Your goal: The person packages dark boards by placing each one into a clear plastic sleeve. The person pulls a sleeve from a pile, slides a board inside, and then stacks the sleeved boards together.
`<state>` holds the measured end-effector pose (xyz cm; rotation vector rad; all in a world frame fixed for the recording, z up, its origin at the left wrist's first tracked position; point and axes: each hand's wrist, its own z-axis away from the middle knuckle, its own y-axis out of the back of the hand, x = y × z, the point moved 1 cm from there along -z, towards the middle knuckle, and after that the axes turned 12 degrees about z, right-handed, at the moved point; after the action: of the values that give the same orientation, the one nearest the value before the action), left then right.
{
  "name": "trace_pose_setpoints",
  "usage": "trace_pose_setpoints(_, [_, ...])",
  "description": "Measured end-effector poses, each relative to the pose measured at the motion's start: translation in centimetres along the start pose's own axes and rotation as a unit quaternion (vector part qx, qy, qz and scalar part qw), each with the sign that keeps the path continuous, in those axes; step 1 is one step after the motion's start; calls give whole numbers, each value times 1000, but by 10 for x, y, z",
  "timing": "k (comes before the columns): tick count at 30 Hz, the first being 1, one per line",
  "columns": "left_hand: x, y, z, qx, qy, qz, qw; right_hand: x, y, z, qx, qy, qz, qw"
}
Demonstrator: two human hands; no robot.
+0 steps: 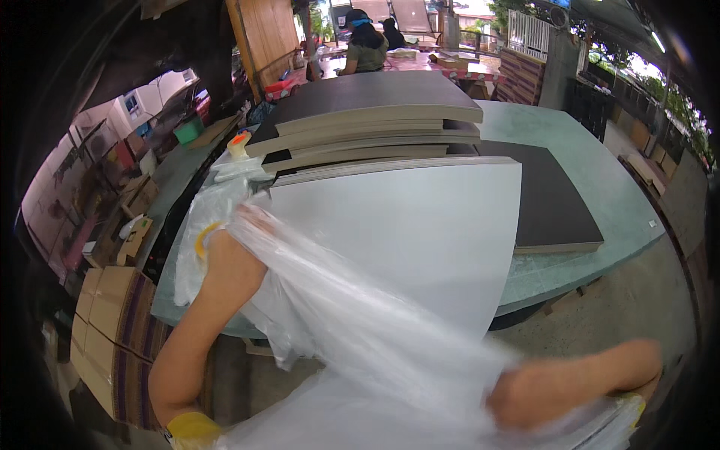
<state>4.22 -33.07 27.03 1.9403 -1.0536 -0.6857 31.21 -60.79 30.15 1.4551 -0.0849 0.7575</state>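
Observation:
A clear plastic sheet [337, 277] stretches in folds between my two hands, across the front of the pale board stack. My left hand [244, 240] is closed on its gathered upper end, by the stack's left front corner. Lower right, my right hand [525, 394] is smeared by motion but looks like a fist on the sheet's other end. Behind the sheet lies a stack of boards with a white top [420, 217]. More clear plastic [195, 255] lies at the table's left edge, with a yellow ring-shaped thing [202, 240] beside my left wrist.
Stacked dark-topped boards [375, 97] stand farther back on the green table [585, 165]. Another dark board stack [551, 202] lies to the right. A tape roll [238, 146] sits at the back left. Cardboard boxes [112, 315] stand on the left; a person [365, 49] is in the background.

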Motion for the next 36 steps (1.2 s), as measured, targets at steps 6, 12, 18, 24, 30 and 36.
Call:
trace_pose_setpoints(6, [117,31,52,-164,-366,144,905,103,-56,-31,-99,-299,48,948])
trace_pose_setpoints(12, [63,-4,29,-273,-19,71,959,61,-62,-29,159,-192,314,916])
trace_pose_setpoints(18, [0,-52,97,-411,-11,-6,911,25,-49,-12,126,-191,-218,949])
trace_pose_setpoints(24, [-27,-11,84,-64,396,536,743,82,-120,-23,336,-381,-417,754])
trace_pose_setpoints(30, [-54,-25,33,182,155,193,952,77,-87,-75,291,-414,-131,853])
trace_pose_setpoints(36, [-11,-17,0,76,167,206,961,99,-102,-61,338,-403,-112,843])
